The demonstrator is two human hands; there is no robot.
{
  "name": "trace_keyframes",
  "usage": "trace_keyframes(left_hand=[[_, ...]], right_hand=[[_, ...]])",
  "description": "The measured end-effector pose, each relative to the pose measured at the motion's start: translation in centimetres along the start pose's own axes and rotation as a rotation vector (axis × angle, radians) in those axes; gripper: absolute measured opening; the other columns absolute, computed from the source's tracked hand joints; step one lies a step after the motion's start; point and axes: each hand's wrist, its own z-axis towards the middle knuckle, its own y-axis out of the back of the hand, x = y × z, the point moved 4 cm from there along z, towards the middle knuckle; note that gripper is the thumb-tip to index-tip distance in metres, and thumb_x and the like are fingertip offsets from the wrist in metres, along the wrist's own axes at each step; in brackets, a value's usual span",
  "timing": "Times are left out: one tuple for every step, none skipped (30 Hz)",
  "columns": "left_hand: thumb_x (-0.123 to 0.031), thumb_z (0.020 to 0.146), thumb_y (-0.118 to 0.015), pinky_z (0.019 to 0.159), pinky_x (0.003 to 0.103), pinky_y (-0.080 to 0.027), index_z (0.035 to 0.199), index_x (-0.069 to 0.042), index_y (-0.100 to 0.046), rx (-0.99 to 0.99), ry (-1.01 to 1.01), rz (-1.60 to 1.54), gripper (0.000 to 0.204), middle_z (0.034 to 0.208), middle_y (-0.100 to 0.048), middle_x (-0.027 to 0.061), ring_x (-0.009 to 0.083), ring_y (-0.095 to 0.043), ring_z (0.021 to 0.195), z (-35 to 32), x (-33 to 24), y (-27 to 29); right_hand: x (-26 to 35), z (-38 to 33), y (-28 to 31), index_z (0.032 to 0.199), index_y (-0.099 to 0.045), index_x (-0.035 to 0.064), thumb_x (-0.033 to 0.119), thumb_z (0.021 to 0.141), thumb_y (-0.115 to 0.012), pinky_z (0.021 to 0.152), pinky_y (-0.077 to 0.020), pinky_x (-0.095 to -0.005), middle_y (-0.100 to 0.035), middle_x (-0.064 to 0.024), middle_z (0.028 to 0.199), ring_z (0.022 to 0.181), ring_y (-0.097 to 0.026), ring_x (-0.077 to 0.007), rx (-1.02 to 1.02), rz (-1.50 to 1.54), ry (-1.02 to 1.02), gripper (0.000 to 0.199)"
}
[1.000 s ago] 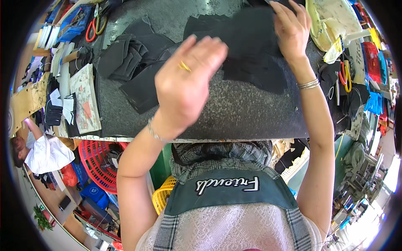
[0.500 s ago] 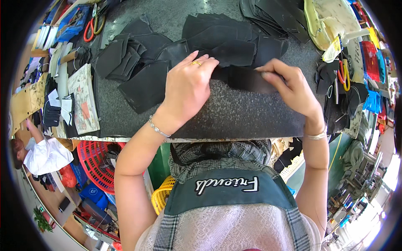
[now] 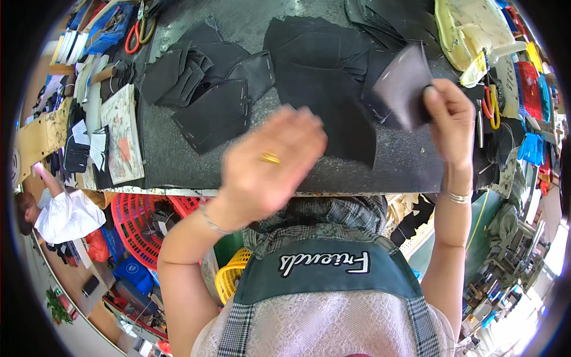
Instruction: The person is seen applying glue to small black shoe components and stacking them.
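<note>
My right hand [image 3: 450,116] pinches a thin black leather-like piece [image 3: 403,86] by its edge and holds it raised and tilted, its face catching the light. My left hand [image 3: 275,159] is blurred over the near part of the black worktop [image 3: 208,169]. Its fingers are stretched out and nothing shows in them. Just beyond those fingers lies a large flat black piece [image 3: 336,110], partly on other cut pieces. Left of it is a heap of overlapping black pieces [image 3: 215,113], some with pale marks along their edges. Another stack of black pieces [image 3: 389,24] lies at the far right.
Scissors with red handles [image 3: 134,37] lie at the far left, and orange-handled scissors [image 3: 493,107] at the right. A yellowish tray [image 3: 450,44] stands at the back right. Below the table edge are a red basket [image 3: 134,229] and a yellow basket [image 3: 229,276]. Another person [image 3: 65,217] is at far left.
My right hand has lifted a black piece up and to the right. My left hand has come off the pieces and moved toward me, uncovering the large black piece.
</note>
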Motion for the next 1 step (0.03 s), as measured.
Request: trace_keyframes(left_hand=[[-0.002, 0.088, -0.059, 0.097, 0.043, -0.051, 0.103, -0.005, -0.071, 0.007, 0.006, 0.001, 0.019, 0.102, -0.072, 0.0107, 0.0328, -0.067, 0.105, -0.47, 0.1, -0.1]], right_hand=[[0.52, -0.37, 0.13, 0.1, -0.069, 0.0016, 0.011, 0.094, -0.064, 0.073, -0.0518, -0.0221, -0.072, -0.0051, 0.083, 0.076, -0.067, -0.0085, 0.001, 0.081, -0.047, 0.012]])
